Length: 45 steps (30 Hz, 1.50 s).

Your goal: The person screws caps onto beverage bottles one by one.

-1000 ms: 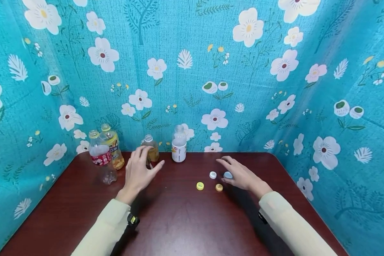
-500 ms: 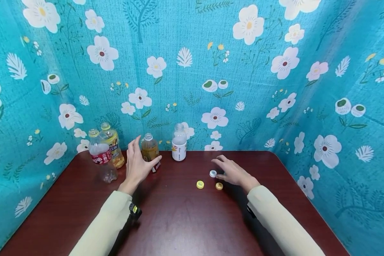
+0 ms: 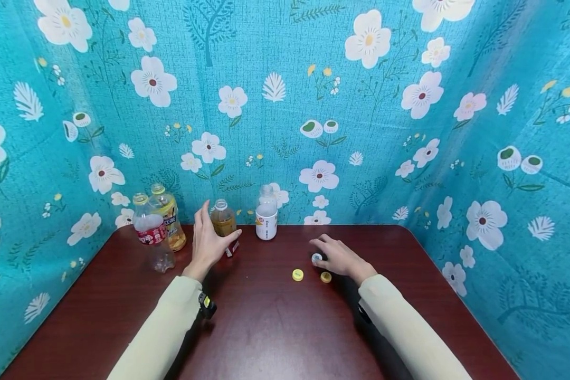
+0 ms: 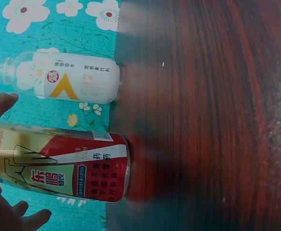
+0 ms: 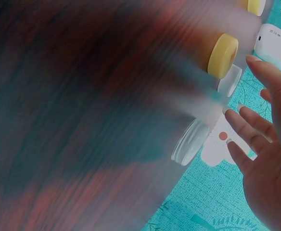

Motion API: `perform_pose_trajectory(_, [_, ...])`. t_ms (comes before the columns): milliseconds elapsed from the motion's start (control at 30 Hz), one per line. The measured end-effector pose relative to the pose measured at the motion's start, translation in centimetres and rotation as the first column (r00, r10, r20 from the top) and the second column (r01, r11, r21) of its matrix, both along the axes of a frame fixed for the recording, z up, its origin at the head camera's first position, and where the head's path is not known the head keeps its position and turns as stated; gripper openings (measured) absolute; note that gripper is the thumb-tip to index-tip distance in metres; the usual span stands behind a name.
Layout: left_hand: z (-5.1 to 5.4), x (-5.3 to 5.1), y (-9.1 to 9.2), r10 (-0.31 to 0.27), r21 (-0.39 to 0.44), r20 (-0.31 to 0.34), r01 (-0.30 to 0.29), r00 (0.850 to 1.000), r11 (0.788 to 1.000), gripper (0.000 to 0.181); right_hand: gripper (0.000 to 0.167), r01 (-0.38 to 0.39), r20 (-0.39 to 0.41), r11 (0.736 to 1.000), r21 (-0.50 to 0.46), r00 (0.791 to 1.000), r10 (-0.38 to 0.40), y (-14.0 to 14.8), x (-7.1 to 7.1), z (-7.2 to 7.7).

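Note:
My left hand (image 3: 209, 243), fingers spread, stands beside a clear bottle with a red and yellow label (image 3: 225, 224). In the left wrist view, this labelled bottle (image 4: 102, 166) lies between thumb and fingers, apparently ungripped. My right hand (image 3: 340, 257) hovers over the caps with its fingers loosely bent, its thumb overlapping a white cap (image 3: 316, 257) in the head view. From the right wrist, the hand (image 5: 270, 159) appears apart from a pale screw cap (image 5: 191, 143) and an orange-yellow cap (image 5: 223, 56). The hand hides the pale cap in the head view.
A white-labelled bottle (image 3: 266, 219) stands at the back. Farther left are a red-labelled clear bottle (image 3: 151, 235) and a yellow-labelled bottle (image 3: 171, 224). A yellow cap (image 3: 297, 275) and an orange-yellow cap (image 3: 326, 277) lie on the dark table (image 3: 266, 327). A flowered curtain (image 3: 285, 142) surrounds it.
My left hand has shifted slightly and its fingers have spread, uncovering more of the bottle. The right hand has moved left, over the white cap. Bottles and caps appear unmoved.

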<state>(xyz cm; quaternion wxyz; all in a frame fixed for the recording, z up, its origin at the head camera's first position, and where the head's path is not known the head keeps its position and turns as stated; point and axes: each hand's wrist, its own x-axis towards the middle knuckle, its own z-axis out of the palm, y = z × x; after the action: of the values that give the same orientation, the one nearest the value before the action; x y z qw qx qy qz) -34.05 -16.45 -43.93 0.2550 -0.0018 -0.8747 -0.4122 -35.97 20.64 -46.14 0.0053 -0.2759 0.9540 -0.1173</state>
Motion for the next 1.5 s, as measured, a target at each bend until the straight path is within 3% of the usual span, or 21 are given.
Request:
perform_pose_trajectory(467, [-0.4, -1.2, 0.2, -0.044, 0.079, 0.082, 0.038, 0.996, 0.996, 0.114, 0.051, 0.012, -0.014, 0.995, 0.101, 1.0, -0.01, -1.3, -0.6, -0.8])
perform_pose_trajectory(800, [-1.3, -1.6, 0.2, -0.077, 0.1, 0.11, 0.067, 0.991, 0.993, 0.106, 0.032, 0.036, 0.069, 0.999, 0.031, 0.997, -0.039, -1.9, -0.8, -1.0])
perform_pose_trajectory(1500, [-2.0, -2.0, 0.2, -0.089, 0.103, 0.068, 0.082, 0.994, 0.991, 0.094, 0.015, -0.025, 0.054, 1.0, -0.012, 0.998, 0.026, -1.9, -0.8, -0.8])
